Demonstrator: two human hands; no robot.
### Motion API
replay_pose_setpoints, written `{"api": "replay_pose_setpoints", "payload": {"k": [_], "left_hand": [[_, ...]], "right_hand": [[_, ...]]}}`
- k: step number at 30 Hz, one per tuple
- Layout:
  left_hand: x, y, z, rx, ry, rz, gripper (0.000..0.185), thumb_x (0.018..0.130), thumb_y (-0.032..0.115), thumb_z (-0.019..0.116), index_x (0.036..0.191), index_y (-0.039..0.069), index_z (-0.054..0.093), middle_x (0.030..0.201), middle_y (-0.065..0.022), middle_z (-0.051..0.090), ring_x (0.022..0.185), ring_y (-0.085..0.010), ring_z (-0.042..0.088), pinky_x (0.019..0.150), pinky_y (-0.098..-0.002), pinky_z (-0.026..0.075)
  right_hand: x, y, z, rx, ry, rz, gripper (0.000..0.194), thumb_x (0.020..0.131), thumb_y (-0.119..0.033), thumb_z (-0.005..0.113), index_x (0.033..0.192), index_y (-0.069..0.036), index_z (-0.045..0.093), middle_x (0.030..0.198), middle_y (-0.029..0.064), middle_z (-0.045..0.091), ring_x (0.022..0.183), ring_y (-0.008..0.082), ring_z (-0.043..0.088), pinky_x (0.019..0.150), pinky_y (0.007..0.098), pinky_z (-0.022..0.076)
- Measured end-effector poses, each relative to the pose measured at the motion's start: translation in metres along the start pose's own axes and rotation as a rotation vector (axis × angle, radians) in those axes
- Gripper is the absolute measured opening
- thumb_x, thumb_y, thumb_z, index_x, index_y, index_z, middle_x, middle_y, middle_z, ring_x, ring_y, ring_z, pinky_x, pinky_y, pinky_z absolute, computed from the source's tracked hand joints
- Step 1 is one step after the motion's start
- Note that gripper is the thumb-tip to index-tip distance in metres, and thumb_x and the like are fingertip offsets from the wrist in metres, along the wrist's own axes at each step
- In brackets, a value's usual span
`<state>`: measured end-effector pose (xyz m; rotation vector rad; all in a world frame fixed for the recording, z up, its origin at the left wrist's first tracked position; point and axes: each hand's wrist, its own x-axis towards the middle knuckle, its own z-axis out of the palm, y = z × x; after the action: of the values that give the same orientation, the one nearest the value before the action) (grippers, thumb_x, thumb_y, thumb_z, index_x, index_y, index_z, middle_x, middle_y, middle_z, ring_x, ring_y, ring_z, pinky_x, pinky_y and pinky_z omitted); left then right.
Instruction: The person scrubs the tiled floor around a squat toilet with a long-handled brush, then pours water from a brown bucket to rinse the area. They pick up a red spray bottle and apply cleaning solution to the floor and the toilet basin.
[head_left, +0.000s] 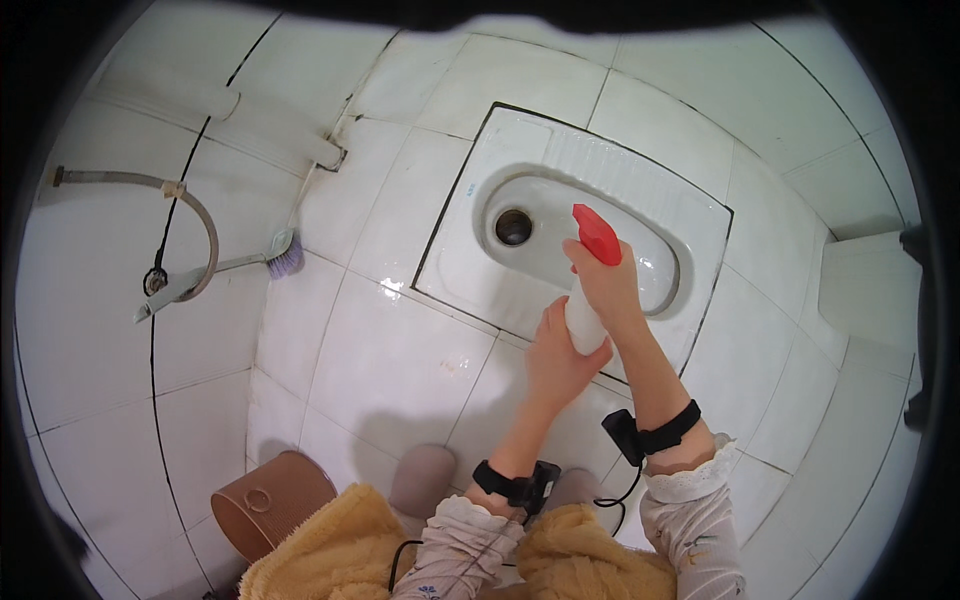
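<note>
A white spray bottle (583, 324) with a red trigger head (599, 234) is held in both my hands over the near side of a white ceramic squat toilet (466, 225). My right hand (609, 289) wraps the neck just below the red head, its fingers at the trigger. Lower down, my left hand (561, 356) grips around the bottle's base. The nozzle points away from me over the toilet's oval bowl (551, 217). A dark round drain hole (514, 226) lies at the bowl's left end. Whether the trigger is squeezed cannot be told.
On the left wall hang a scrub brush (282, 253) with purple bristles and a curved grey hose (202, 232). A brown bin (274, 502) stands at lower left, beside my slippers (423, 476). The white floor tiles (390, 330) show wet glints. A cable (622, 504) hangs near my right wrist.
</note>
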<state>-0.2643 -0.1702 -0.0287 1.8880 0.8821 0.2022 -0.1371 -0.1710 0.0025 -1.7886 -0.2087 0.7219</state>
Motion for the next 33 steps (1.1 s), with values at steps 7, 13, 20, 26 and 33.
{"api": "replay_pose_setpoints", "payload": {"k": [7, 13, 20, 26, 33], "left_hand": [[0.006, 0.003, -0.003, 0.038, 0.026, 0.060, 0.075, 0.072, 0.031, 0.076, 0.128, 0.000, 0.039, 0.118, -0.0169, 0.055, 0.107, -0.0359, 0.057, 0.081, -0.0447, 0.050], [0.002, 0.005, -0.003, 0.088, 0.080, 0.058, 0.073, 0.071, 0.031, 0.077, 0.127, 0.000, 0.040, 0.116, -0.0168, 0.055, 0.106, -0.0356, 0.057, 0.079, -0.0447, 0.051], [0.003, 0.009, -0.001, 0.062, 0.082, 0.085, 0.070, 0.071, 0.029, 0.077, 0.125, 0.001, 0.042, 0.116, -0.0148, 0.055, 0.108, -0.0345, 0.057, 0.078, -0.0457, 0.051], [0.001, 0.010, 0.004, 0.065, 0.024, 0.089, 0.070, 0.070, 0.027, 0.076, 0.125, 0.001, 0.042, 0.115, -0.0139, 0.055, 0.106, -0.0344, 0.057, 0.079, -0.0453, 0.051], [-0.003, 0.010, 0.017, 0.083, -0.024, 0.144, 0.078, 0.071, 0.035, 0.078, 0.128, -0.002, 0.040, 0.118, -0.0169, 0.055, 0.106, -0.0333, 0.058, 0.082, -0.0433, 0.050]], "right_hand": [[0.000, -0.008, 0.007, 0.064, 0.045, -0.204, 0.024, 0.082, -0.022, 0.068, 0.087, 0.001, 0.062, 0.071, 0.0051, 0.059, 0.066, 0.0139, 0.050, 0.064, 0.0322, 0.0445], [-0.001, -0.006, 0.007, 0.022, -0.005, -0.076, 0.027, 0.083, -0.023, 0.068, 0.090, 0.002, 0.063, 0.073, 0.0060, 0.060, 0.068, 0.0143, 0.052, 0.066, 0.0315, 0.0456], [-0.001, -0.008, 0.001, 0.026, 0.016, -0.102, 0.025, 0.083, -0.020, 0.066, 0.099, -0.001, 0.063, 0.075, 0.0032, 0.061, 0.070, 0.0127, 0.052, 0.067, 0.0299, 0.0445], [-0.007, -0.012, -0.011, 0.007, 0.042, -0.065, 0.027, 0.083, -0.015, 0.063, 0.107, -0.004, 0.061, 0.075, 0.0016, 0.059, 0.071, 0.0114, 0.052, 0.068, 0.0283, 0.0436], [-0.016, -0.012, -0.025, -0.054, 0.142, -0.026, 0.018, 0.081, -0.016, 0.063, 0.075, -0.001, 0.054, 0.067, 0.0010, 0.052, 0.064, 0.0113, 0.044, 0.060, 0.0304, 0.0396]]}}
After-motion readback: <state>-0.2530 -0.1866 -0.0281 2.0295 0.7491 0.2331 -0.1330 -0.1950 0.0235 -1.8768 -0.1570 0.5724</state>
